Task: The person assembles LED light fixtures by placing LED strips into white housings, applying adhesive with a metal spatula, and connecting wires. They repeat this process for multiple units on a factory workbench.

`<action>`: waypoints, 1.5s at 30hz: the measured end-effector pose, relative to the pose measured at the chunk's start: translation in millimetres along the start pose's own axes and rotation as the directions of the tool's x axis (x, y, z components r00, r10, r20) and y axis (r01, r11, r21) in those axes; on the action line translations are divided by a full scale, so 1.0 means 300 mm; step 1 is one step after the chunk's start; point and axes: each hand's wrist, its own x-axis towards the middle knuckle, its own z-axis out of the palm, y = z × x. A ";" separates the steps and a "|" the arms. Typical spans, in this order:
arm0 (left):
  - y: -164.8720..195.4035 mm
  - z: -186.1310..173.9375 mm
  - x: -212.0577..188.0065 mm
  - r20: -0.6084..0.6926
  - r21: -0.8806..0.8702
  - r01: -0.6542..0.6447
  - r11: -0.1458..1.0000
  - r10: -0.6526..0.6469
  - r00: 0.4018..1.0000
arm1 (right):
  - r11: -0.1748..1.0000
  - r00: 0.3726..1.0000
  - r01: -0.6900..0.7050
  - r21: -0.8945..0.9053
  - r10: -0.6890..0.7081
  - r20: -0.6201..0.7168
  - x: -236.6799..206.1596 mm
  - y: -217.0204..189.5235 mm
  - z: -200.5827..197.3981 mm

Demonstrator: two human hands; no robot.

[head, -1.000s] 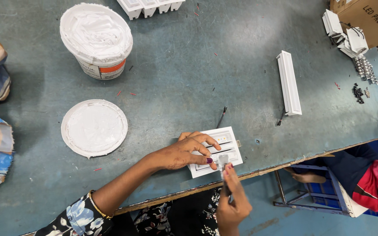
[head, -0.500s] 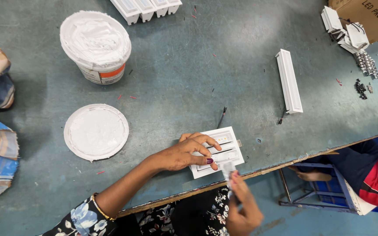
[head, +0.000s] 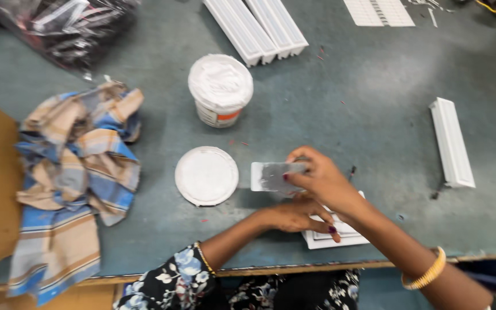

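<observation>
While resting flat on the grey-green table [head: 374, 103], near its front edge: white rectangular plate [head: 340, 232], pinned under the left hand [head: 297, 215]. Probably stiff and light, smooth enough to slide (hence the pressing palm); best gripped by its long edges, clear of the raised strips on top. Left fingers [head: 324, 223] spread and flat on the plate, holding nothing. Just above, off the surface: small grey-smeared card [head: 271, 176], thin, likely rigid but bendable, messy on its coated face, so best taken at the clean end. Pinched exactly there by the right hand [head: 322, 181], thumb and fingertips [head: 297, 169] closed on its right edge, remaining fingers curled. To the card's left, apart from it: round white lid [head: 206, 175]; further up, the open white tub [head: 220, 89] of paste.
</observation>
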 end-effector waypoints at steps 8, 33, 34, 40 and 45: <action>-0.045 0.022 0.009 0.087 -0.074 0.148 0.986 -0.141 0.986 | 0.990 0.965 -0.135 0.029 0.125 0.228 0.266 0.153 0.192; 0.071 -0.086 -0.018 0.046 0.149 -0.136 0.979 0.131 0.990 | 0.989 0.980 -0.043 -0.144 0.014 -0.201 -0.317 0.481 -0.483; 0.079 -0.092 -0.021 0.052 0.161 -0.133 0.978 0.126 0.991 | 0.994 0.977 -0.042 -0.103 0.019 -0.210 -0.326 0.519 -0.477; 0.146 -0.103 -0.054 0.018 0.200 -0.031 0.979 0.029 0.999 | 0.992 0.969 0.116 -0.041 -0.123 -0.215 -0.296 0.580 -0.404; 0.195 -0.081 -0.079 -0.061 0.284 0.059 0.957 -0.043 0.997 | 0.998 0.973 0.055 0.023 -0.048 -0.227 -0.276 0.537 -0.386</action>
